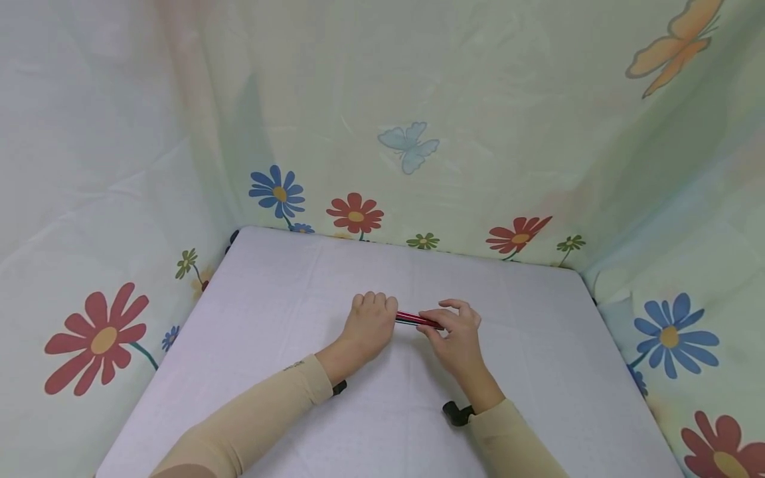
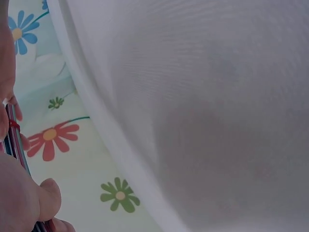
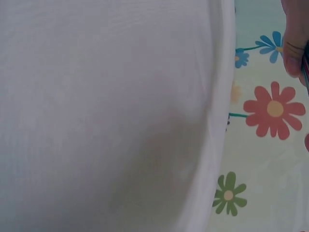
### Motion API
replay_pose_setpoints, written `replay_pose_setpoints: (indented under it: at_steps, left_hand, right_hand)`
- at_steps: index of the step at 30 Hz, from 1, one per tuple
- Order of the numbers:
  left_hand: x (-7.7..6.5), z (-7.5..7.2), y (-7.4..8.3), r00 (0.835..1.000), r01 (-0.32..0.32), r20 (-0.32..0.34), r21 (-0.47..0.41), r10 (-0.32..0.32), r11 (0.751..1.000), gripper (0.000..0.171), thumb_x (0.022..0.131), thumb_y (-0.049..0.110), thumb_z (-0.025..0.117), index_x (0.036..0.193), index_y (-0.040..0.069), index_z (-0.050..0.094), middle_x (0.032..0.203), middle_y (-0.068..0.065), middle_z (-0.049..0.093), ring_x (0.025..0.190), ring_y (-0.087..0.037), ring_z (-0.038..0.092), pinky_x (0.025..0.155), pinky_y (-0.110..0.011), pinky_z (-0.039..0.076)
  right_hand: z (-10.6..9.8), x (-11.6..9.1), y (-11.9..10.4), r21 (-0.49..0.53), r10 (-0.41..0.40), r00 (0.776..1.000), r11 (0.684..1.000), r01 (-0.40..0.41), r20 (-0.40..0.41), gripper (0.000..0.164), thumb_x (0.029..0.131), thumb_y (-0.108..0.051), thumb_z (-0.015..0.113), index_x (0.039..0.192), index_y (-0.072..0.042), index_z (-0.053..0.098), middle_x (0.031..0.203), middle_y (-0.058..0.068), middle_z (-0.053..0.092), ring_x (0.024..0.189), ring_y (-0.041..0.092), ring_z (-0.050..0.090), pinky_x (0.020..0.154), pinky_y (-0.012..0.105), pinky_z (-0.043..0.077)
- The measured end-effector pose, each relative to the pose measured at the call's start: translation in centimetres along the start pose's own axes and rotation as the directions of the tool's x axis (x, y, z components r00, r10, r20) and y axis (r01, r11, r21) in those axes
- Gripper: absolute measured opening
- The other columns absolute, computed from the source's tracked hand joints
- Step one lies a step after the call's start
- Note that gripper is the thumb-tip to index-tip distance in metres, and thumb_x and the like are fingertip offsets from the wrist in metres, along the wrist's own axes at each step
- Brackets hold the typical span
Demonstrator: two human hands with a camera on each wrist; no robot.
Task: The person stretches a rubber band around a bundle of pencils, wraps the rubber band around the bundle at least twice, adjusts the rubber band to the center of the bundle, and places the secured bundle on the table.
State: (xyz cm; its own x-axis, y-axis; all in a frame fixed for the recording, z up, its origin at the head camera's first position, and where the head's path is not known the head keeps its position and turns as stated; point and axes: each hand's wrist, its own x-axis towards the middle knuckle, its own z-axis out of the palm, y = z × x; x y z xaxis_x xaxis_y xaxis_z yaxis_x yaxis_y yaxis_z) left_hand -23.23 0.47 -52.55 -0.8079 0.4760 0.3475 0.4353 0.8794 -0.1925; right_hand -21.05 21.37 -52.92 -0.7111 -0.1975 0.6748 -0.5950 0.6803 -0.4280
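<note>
Over the middle of the bench [image 1: 496, 385], a slim bundle of pencil-like sticks [image 1: 412, 319] is held up by two hands, with red and darker lengths catching the light. From the left wrist's side I can also make out a red band [image 2: 14, 124] crossing it, close to some fingers; whether it goes right round is hidden.

What matters is how the bundle lies: its long axis runs across the person's front from one hand to the other, the right end a little lower in the head view. Neither hand is nearer, since both touch it. The bare stretch sits to the right of the left hand [image 1: 369, 325] and to the left of the right hand [image 1: 457, 335].

The left hand's grip is closed, fingers curled over its end, so that part is covered. The right hand has a lighter grip: thumb and forefinger pinch the other end, while the remaining fingers stand loosely away from it.

Beige sleeves [image 1: 263, 411] cover both forearms, and a black fitting [image 1: 457, 413] juts out by the right cuff. White cloth covers the bench, and behind it hangs a pale curtain [image 1: 508, 119] printed with flowers and butterflies.
</note>
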Motion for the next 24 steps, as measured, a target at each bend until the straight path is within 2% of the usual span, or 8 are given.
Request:
replay_pose_setpoints:
  at_steps: [6,11,17,24]
  left_hand:
    - [-0.1,0.5,0.2,1.0,-0.008,-0.018,-0.008,0.007,1.0,0.014,0.106,0.026,0.06,0.097,0.016,0.054,0.085,0.001,0.058,0.08,-0.019,0.055,0.069,-0.033,0.029]
    - [-0.2,0.4,-0.1,1.0,0.008,0.002,-0.025,-0.008,1.0,0.014,0.108,0.025,0.059,0.099,0.015,0.054,0.087,0.0,0.059,0.081,-0.019,0.056,0.07,-0.034,0.033]
    - [-0.2,0.0,-0.7,1.0,0.01,0.029,-0.031,-0.009,0.999,0.012,0.109,0.024,0.056,0.102,0.015,0.054,0.09,-0.001,0.06,0.085,-0.02,0.057,0.074,-0.035,0.039]
    - [-0.5,-0.7,-0.5,1.0,0.008,-0.004,-0.024,-0.008,1.0,0.013,0.108,0.024,0.059,0.099,0.016,0.055,0.088,0.0,0.06,0.084,-0.02,0.057,0.072,-0.035,0.036]
  right_hand:
    - [0.7,0.1,-0.5,-0.029,-0.003,1.0,1.0,0.003,0.029,0.039,0.073,-0.012,0.098,0.11,-0.008,0.085,0.098,0.009,0.084,0.117,0.039,0.063,0.103,0.066,0.027]
    - [-0.1,0.1,-0.5,0.002,0.058,0.997,0.998,-0.058,0.041,0.049,0.071,-0.013,0.1,0.117,-0.008,0.082,0.105,0.01,0.084,0.124,0.039,0.06,0.105,0.064,0.027]
    - [-1.1,-0.5,0.5,0.037,0.049,0.999,0.998,-0.05,0.024,0.039,0.075,-0.007,0.097,0.111,-0.01,0.084,0.104,0.008,0.084,0.126,0.037,0.06,0.107,0.063,0.028]
    - [-0.9,-0.2,0.1,0.069,-0.008,1.0,0.998,0.008,0.004,0.033,0.074,-0.001,0.096,0.103,-0.01,0.084,0.096,0.006,0.083,0.121,0.038,0.061,0.104,0.063,0.029]
